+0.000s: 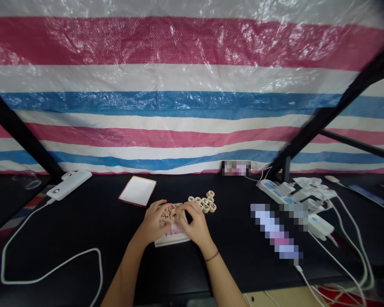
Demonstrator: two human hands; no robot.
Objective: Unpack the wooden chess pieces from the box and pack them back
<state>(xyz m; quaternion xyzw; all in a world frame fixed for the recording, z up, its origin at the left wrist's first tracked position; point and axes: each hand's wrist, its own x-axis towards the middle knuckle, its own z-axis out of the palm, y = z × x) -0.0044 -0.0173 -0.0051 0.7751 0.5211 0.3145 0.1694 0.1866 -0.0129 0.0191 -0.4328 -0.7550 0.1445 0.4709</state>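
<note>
Several round, cream Chinese chess pieces with red characters sit on or in a white, shallow box-like base near the middle of the desk. Pinkish lines show on the surface in front of them. My left hand curls round the left side of these pieces. From the right, my right hand closes on them, its thumb and fingers bent over the edge. Fingers partly hide the pieces and the base. Just beyond my right hand, a loose group of Chinese chess pieces lies on the desk, mostly with dark characters.
A white box lid with a red edge lies behind my left hand. To the left is a white device with a long cable. A power strip, cables and a blurred phone-like device occupy the right. Striped sheeting hangs behind.
</note>
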